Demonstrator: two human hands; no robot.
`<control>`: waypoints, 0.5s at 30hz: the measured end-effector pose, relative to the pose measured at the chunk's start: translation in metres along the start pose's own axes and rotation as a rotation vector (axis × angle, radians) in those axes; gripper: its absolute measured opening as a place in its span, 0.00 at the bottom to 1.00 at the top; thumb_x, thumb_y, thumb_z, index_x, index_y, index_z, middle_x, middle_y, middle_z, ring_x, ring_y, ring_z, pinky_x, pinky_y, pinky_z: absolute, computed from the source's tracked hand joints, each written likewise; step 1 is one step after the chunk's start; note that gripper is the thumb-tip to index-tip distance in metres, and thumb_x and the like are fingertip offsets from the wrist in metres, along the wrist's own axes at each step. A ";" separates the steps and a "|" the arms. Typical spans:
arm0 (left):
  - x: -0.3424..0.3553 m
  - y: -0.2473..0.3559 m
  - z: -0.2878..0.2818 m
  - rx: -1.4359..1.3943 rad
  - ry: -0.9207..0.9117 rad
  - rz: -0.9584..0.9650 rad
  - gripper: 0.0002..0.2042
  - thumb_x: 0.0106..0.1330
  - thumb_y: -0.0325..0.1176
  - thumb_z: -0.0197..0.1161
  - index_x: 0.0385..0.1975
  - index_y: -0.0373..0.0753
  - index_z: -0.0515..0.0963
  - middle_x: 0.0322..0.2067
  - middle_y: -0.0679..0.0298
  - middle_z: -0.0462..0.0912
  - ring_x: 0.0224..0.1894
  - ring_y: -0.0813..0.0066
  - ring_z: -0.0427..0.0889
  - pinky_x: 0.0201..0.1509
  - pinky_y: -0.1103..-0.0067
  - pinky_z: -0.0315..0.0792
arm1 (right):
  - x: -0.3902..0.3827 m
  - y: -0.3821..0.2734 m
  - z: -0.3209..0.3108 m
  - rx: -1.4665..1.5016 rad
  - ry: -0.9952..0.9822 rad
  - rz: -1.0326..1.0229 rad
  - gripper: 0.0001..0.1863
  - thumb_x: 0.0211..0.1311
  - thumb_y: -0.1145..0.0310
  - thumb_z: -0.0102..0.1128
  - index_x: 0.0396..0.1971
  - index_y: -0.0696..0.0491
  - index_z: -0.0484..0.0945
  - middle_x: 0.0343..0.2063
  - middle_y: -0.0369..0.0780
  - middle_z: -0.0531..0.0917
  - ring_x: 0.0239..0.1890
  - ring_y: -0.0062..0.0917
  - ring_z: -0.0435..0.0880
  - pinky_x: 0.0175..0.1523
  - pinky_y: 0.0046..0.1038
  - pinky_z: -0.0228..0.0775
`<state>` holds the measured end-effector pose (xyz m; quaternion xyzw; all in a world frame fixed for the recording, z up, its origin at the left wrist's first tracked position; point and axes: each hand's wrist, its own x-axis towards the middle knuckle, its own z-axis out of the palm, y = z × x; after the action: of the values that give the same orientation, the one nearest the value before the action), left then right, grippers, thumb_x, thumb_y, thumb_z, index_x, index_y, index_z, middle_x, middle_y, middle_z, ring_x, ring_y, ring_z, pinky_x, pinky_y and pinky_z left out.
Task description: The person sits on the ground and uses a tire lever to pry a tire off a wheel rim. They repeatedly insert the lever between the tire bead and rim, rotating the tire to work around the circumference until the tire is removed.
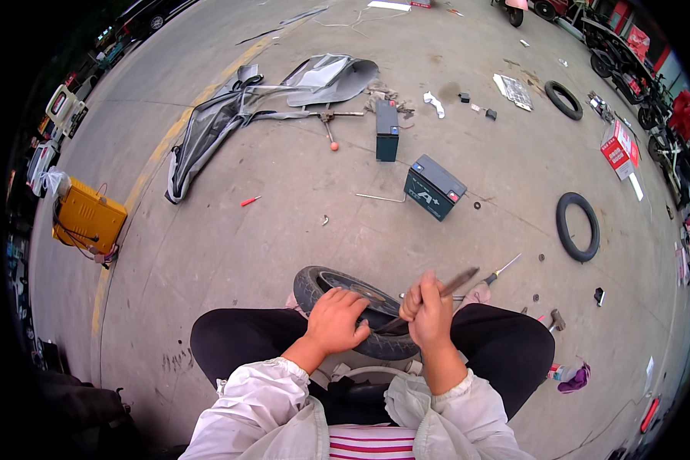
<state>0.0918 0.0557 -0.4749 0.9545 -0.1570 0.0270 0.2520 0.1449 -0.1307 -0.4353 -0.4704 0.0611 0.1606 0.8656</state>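
The right hand [429, 316] is clamped in a fist around a tyre lever [437, 295], whose flat metal blade slants up toward 2 o'clock while its lower end is wedged at the rim of a small tyre [314, 282]. The left hand [336, 320] presses down on that tyre, fingers curled over its tread and closed against the rubber. The tyre lies low in the frame at 6 o'clock, propped between the person's knees, which are clad in black; white sleeves come in from the lower edge. Just beyond the right hand, at 3 o'clock of the tyre, a screwdriver [501, 271] rests on the concrete floor [230, 245]. Farther out at 3 o'clock lies an inner tube [577, 227], and a second tube ring [563, 100] sits at 1 o'clock. Two dark batteries occupy the middle ground: one tilted battery [435, 187] at 12 o'clock, one upright battery [387, 130] beyond it. A crumpled grey cover [230, 115] spreads at 11 o'clock, and a yellow box [90, 218] with cables stands at 9 o'clock, well apart from the work.
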 end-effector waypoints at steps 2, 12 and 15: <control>0.000 0.001 0.000 -0.004 -0.008 0.000 0.18 0.51 0.40 0.63 0.40 0.37 0.80 0.41 0.56 0.81 0.49 0.58 0.78 0.61 0.65 0.66 | 0.018 -0.003 0.000 0.005 0.034 0.116 0.25 0.74 0.49 0.47 0.20 0.51 0.63 0.10 0.31 0.58 0.10 0.16 0.54 0.17 0.22 0.49; 0.005 -0.001 -0.002 -0.015 -0.011 -0.035 0.17 0.51 0.40 0.63 0.38 0.37 0.81 0.40 0.57 0.81 0.46 0.58 0.80 0.58 0.66 0.68 | 0.073 0.013 -0.029 0.006 0.228 0.307 0.30 0.69 0.39 0.49 0.18 0.49 0.65 0.08 0.30 0.58 0.07 0.17 0.55 0.13 0.23 0.48; 0.007 -0.002 0.000 -0.001 -0.005 -0.049 0.18 0.52 0.40 0.63 0.40 0.38 0.81 0.42 0.57 0.81 0.47 0.57 0.79 0.58 0.65 0.68 | 0.072 0.008 -0.032 0.035 0.280 0.232 0.30 0.69 0.38 0.48 0.18 0.49 0.65 0.08 0.30 0.58 0.07 0.17 0.55 0.13 0.22 0.47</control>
<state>0.0990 0.0556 -0.4748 0.9580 -0.1345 0.0182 0.2527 0.2112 -0.1374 -0.4778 -0.4626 0.2374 0.1912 0.8325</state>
